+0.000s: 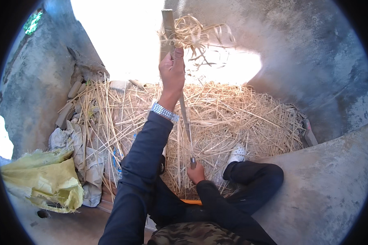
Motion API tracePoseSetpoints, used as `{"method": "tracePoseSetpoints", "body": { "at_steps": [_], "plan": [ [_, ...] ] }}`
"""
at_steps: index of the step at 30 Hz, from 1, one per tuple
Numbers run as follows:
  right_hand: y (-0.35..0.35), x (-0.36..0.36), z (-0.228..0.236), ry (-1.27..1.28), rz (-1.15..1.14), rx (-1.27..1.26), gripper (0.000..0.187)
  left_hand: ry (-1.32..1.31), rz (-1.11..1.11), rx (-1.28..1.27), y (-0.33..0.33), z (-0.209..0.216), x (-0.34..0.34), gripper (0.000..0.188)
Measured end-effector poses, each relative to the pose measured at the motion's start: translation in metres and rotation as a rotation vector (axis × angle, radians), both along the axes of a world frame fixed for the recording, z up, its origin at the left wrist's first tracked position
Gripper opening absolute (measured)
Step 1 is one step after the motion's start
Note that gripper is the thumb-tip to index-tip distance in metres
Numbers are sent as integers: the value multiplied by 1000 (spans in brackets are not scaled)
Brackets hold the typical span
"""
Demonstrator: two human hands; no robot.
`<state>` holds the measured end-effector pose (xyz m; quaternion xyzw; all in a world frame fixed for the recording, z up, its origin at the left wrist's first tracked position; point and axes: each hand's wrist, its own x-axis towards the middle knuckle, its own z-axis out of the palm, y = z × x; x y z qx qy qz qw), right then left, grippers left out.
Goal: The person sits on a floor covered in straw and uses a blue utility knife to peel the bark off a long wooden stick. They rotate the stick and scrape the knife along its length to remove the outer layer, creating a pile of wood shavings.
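Observation:
My left hand (172, 73), raised with the arm stretched out ahead, is closed around a split bamboo strip (168, 23). The strip's wide end sticks up above the fist, and a narrower length runs down toward me. Thin curled shavings (197, 34) hang in a bunch beside the thumb. Close to my lap, my right hand (196, 174) grips the dark handle of a knife (193, 162). Its thin blade points away from me and lies in line with the strip's lower part; where the two meet is hard to make out.
Loose straw-like strips and shavings (241, 116) cover the ground ahead. A torn yellow-green sack (49, 179) and pale cloth (93, 175) lie at the left. Curved concrete walls (306, 53) stand around, with a bright opening ahead. My bent leg with a white clog (236, 153) is at right.

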<state>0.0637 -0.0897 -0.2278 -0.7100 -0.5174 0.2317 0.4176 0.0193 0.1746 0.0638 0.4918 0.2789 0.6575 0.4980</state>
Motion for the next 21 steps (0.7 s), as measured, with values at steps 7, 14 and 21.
{"method": "tracePoseSetpoints", "body": {
  "at_steps": [7, 14, 21],
  "plan": [
    [7, 28, 99, 1062, 99, -557, 5, -23, -17, -14, 4, 2, -8, 46],
    [11, -1, 143, 807, 67, -281, 9, -17, -18, 4, 3, -2, -5, 47],
    [45, 1, 92, 440, 70, -189, 12, -73, -31, 1, -3, 0, -7, 45]
  ]
}}
